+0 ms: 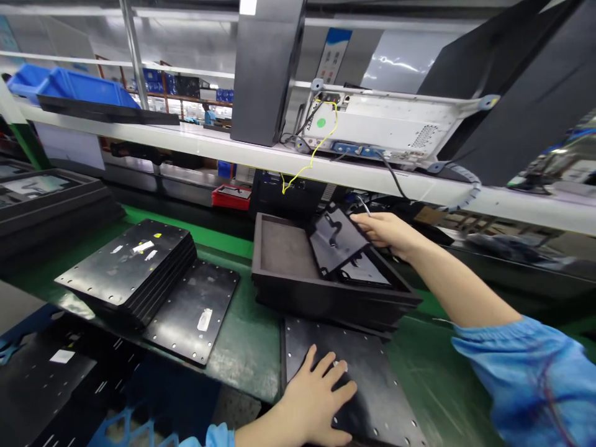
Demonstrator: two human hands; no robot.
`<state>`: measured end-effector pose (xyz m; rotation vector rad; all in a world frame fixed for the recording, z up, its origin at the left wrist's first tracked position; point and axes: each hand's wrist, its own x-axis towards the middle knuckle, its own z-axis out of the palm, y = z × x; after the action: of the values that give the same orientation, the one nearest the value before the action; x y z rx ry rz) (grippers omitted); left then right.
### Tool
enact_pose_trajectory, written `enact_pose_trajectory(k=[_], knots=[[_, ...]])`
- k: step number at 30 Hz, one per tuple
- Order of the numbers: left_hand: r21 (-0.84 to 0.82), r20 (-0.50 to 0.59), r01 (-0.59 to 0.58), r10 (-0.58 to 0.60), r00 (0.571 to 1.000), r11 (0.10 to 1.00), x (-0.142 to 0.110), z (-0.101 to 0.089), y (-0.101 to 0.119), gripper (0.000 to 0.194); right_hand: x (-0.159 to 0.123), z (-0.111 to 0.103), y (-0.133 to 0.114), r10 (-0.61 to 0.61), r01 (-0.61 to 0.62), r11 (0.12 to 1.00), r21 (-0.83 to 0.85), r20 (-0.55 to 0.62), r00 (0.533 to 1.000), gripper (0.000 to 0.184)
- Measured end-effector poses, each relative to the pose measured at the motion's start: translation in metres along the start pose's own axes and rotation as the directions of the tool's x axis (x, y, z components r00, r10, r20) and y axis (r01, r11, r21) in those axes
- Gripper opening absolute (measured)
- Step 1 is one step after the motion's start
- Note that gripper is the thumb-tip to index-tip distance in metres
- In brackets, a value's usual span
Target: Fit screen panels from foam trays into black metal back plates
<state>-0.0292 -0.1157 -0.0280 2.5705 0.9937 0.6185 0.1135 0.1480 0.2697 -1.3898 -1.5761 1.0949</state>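
My right hand [384, 234] grips the upper right edge of a thin dark panel [338, 239] with a wavy black strip, perhaps a ribbon cable, on its face. That panel is tilted over a black foam tray [284, 248], whose left part shows a bare grey floor. In the tray's right part lies another similar panel [365, 270], partly covered by the held one. A thin silvery curved piece shows by my right fingers; I cannot tell what it is. My left hand [316, 394] lies with fingers spread on a black plate [367, 379] with holes along its edges.
To the left, a stack of black plates [135, 261] stands beside a single plate [198, 310] on the green bench [251, 347]. More foam trays [60, 205] sit at far left. A white shelf [205, 146] crosses above, bearing a white metal instrument [377, 127] with a dangling yellow cable [321, 146].
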Motion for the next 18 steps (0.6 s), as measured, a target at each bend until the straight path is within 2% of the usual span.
enact_pose_trajectory(k=[4,7,10,12,14,16,18], knots=[[0.016,0.012,0.009,-0.010,1.000,1.000,0.001,-0.002,0.001,0.083,-0.021,0.040,-0.027,-0.116,0.095,0.990,0.102,0.221,0.968,0.031],[0.018,0.021,0.008,-0.008,1.000,1.000,0.000,-0.002,0.000,0.083,-0.041,0.073,-0.038,-0.179,0.142,0.978,0.150,0.273,0.945,0.034],[0.002,0.014,0.008,-0.008,1.000,1.000,0.000,-0.001,-0.001,0.082,-0.063,0.085,-0.037,-0.185,0.148,0.978,0.147,0.289,0.939,0.039],[-0.020,-0.001,0.008,-0.008,1.000,1.000,0.001,-0.001,0.000,0.081,-0.079,0.078,-0.026,-0.188,0.162,0.980,0.115,0.276,0.943,0.045],[-0.061,-0.033,-0.003,0.001,0.999,0.998,0.001,-0.003,0.003,0.078,-0.098,0.060,-0.005,-0.200,0.197,0.980,0.040,0.240,0.950,0.052],[-0.099,-0.088,-0.020,0.011,0.996,0.995,-0.002,-0.009,0.007,0.071,-0.124,0.037,0.028,-0.204,0.221,0.973,-0.073,0.185,0.961,0.057],[-0.092,-0.173,-0.004,-0.012,0.985,0.996,-0.013,-0.019,0.006,0.059,-0.159,0.016,0.072,-0.170,0.187,0.963,-0.196,0.101,0.980,0.058]])
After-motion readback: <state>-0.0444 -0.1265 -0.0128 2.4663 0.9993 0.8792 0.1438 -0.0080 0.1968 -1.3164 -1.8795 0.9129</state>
